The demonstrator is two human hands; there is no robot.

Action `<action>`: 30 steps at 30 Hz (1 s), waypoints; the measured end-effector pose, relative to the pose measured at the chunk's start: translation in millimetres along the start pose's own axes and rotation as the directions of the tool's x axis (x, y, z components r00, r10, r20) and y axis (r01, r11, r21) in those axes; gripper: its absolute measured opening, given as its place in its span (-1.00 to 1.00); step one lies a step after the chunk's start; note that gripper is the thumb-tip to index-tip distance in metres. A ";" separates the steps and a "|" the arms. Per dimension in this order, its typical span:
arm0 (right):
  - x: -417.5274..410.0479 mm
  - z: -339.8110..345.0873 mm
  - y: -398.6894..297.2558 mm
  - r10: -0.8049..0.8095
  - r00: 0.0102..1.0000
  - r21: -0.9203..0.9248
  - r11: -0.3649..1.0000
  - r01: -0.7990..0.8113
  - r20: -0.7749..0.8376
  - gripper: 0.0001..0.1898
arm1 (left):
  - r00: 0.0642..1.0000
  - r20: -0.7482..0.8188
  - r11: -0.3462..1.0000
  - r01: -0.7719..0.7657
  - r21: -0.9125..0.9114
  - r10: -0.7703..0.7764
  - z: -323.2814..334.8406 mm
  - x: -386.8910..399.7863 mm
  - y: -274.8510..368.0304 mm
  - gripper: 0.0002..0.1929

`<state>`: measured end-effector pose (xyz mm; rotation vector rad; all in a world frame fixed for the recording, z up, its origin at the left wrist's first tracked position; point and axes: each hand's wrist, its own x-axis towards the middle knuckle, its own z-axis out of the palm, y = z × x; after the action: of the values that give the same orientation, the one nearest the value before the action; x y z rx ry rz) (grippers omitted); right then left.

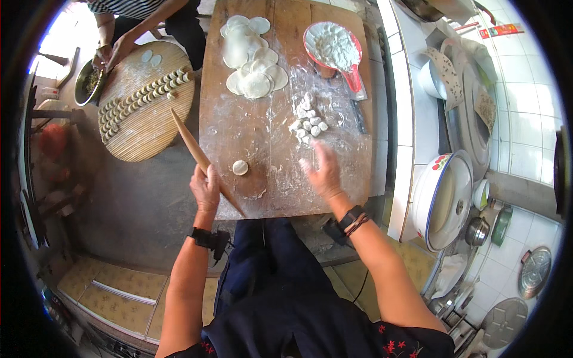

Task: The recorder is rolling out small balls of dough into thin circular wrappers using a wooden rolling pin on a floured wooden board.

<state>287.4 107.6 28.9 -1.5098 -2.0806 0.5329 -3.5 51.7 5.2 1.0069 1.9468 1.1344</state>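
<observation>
My left hand [206, 187] is closed around a tapered wooden rolling pin [192, 142], held at a slant over the near left edge of the wooden table [286, 197]. Right of the pin lies one flattened round of dough [240, 168]. My right hand [323, 168], slightly blurred, has its fingers apart just below a group of small floured dough pieces [315, 121]; whether a fingertip touches one, I cannot tell. Thin round dough wrappers [257, 85] overlap in a pile at the far left of the table. A red-rimmed scoop [353, 80] of white flour stands at the far right.
A knife [358, 117] lies by the table's right edge. At the left, a person's hands [112, 56] are at a metal bowl of filling [91, 83], beside a round board [147, 147] with rows of dumplings [143, 96]. An enamel basin [429, 201] stands at right.
</observation>
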 end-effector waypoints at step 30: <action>10.4 30.9 66.1 0.125 0.984 -0.519 0.853 -0.042 0.125 -0.21 | 0.914 0.067 0.873 -0.403 0.274 0.401 23.5 5.0 -24.3 -0.72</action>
<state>315.6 137.1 -32.4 -1.9131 -2.4168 0.1168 6.6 57.3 -27.0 1.6302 1.9834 1.0775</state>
